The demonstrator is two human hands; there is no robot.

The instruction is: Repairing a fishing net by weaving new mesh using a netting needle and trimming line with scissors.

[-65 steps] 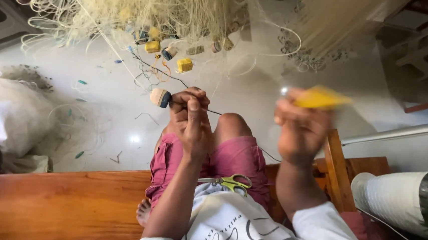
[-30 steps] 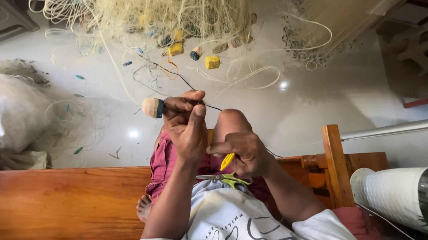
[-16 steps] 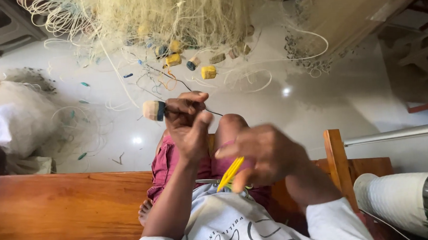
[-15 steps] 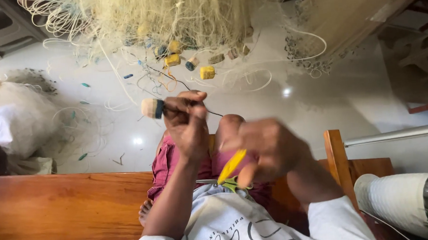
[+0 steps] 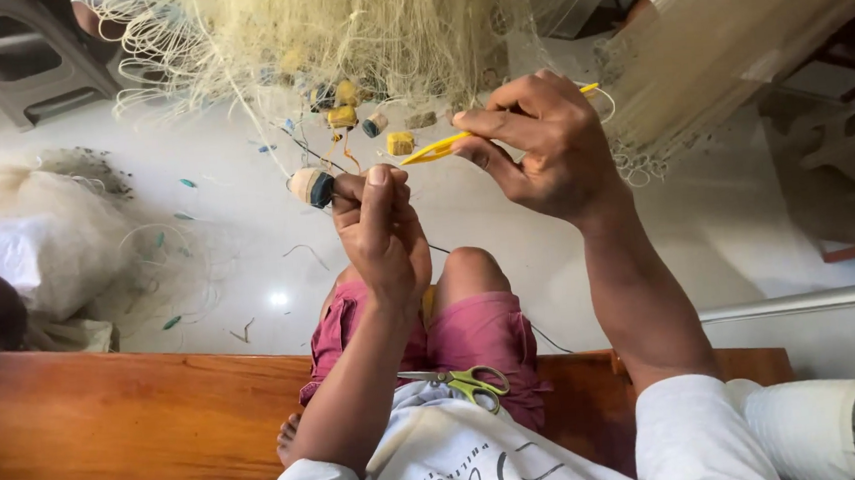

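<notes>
The left hand's (image 5: 379,235) grip is pinching a cord beside a small float (image 5: 310,187). The right hand (image 5: 541,142) pinches a yellow netting needle (image 5: 441,147), seemingly threaded, below the pale fishing net (image 5: 373,33). Scissors (image 5: 462,380) lie on the lap.

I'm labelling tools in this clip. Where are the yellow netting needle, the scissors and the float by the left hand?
Netting needle (image 5: 433,150), head view, on its yellow tip left of the right hand.
Scissors (image 5: 476,381), head view, on the green handles.
Float (image 5: 309,187), head view, on its dark end cap.

Net (image 5: 382,23) curtain blocks ahead (floats (image 5: 344,116) dangling); open floor (image 5: 227,234) left; scissors (image 5: 467,381) on lap.
</notes>
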